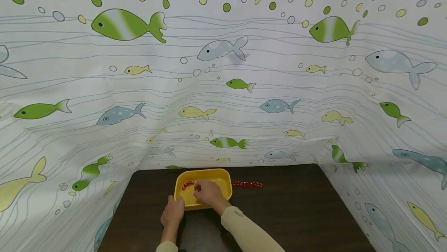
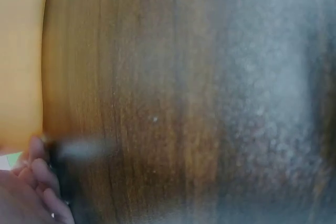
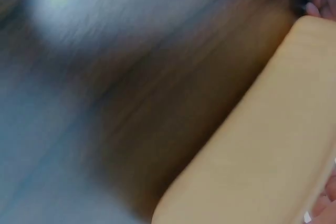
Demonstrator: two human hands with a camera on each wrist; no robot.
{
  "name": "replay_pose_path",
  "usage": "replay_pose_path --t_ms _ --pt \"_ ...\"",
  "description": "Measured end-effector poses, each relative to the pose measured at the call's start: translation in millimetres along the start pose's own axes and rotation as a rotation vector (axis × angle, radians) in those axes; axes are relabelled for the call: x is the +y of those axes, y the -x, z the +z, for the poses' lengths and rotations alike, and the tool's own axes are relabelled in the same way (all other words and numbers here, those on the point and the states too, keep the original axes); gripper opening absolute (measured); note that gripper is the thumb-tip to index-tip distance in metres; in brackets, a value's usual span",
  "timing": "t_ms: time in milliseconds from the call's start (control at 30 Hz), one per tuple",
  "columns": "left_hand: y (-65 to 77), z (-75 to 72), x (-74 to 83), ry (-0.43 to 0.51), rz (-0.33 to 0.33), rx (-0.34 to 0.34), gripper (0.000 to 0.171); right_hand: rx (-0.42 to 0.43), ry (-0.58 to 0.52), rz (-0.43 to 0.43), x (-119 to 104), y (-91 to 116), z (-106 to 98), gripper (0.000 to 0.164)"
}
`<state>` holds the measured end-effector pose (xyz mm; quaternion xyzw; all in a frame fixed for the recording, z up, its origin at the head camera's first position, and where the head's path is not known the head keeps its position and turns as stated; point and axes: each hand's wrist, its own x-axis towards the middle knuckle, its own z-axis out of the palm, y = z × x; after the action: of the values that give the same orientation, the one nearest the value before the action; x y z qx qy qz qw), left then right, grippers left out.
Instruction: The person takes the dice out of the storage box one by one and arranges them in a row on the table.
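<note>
A shallow yellow tray (image 1: pixel 189 199) sits at the far side of the dark table. My left hand (image 1: pixel 172 211) grips its front left corner; in the left wrist view, the fingers of that left hand (image 2: pixel 42 187) lie against the tray's wall (image 2: pixel 20 66). Over the tray's middle, my right hand (image 1: pixel 208 193) has its fingers curled, pinching a small red die at the fingertips. Several red dice with white dots (image 1: pixel 187 184) form a short curved row inside, left of that hand. The tray's wall (image 3: pixel 257 129) hides most of the right hand (image 3: pixel 326 203) in the right wrist view.
Another straight row of red dice (image 1: pixel 247 184) lies on the table just right of the tray. The dark wood table (image 1: pixel 297 209) is bordered by a white fish-patterned sheet (image 1: pixel 223 124) at the back and both sides.
</note>
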<state>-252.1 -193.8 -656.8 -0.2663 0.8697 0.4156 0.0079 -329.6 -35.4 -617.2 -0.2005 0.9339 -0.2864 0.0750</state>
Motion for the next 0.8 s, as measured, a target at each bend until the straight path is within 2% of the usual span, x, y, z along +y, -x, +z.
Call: replay_pose_path --t_ms 200,500,700,800 --pt "-0.4 0.7 -0.7 0.015 -0.005 0.009 0.057 0.063 0.013 -0.031 10 2 -14 0.021" --pt "0.7 4.9 0.4 0.012 -0.039 0.005 0.057 0.124 -0.035 -0.005 24 9 -32 0.027" --pt "0.9 5.2 0.9 0.025 -0.015 0.033 0.056 0.153 -0.072 0.000 37 12 -49 0.021" --pt "1.0 5.9 1.5 0.029 -0.029 0.028 0.057 0.171 -0.101 0.004 45 15 -57 0.018"
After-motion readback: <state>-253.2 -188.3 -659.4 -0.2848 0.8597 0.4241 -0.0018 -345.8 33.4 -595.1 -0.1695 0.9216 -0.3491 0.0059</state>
